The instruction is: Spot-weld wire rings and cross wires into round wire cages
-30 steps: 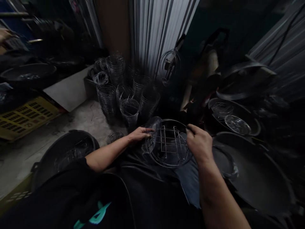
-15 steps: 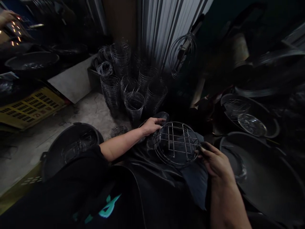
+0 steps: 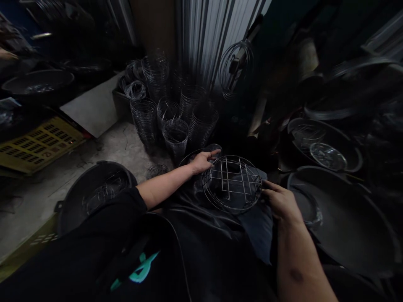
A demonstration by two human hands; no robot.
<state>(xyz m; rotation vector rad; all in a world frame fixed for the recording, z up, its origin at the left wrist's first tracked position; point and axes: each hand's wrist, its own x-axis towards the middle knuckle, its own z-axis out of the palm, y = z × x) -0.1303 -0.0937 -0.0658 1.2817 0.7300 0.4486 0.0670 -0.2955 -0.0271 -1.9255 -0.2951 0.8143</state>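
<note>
A round wire rack (image 3: 234, 184), made of rings with a grid of straight bars across, tilts above the dark apron (image 3: 208, 222) on my lap. My right hand (image 3: 280, 199) pinches its right rim between thumb and fingers. At the rack's upper left is my left hand (image 3: 201, 162), index finger stretched forward and the other fingers curled. A thin wire ring (image 3: 181, 160) arcs out behind that hand and appears gripped in it; the fingers hide part of it. Just beyond the fingertips stands a dark rounded part (image 3: 214, 147), too dim to identify.
Stacks of wire rings (image 3: 144, 119) stand ahead on the floor. Black basins flank me, one at left (image 3: 71, 201) and a large one at right (image 3: 352, 226). A yellow crate (image 3: 47, 140) is at far left. A wire coil (image 3: 234, 63) hangs ahead.
My left hand has shifted slightly right, its index finger reaching farther, and more of the thin ring shows. The rack has tilted slightly in my right hand. Sparks at far left are gone.
</note>
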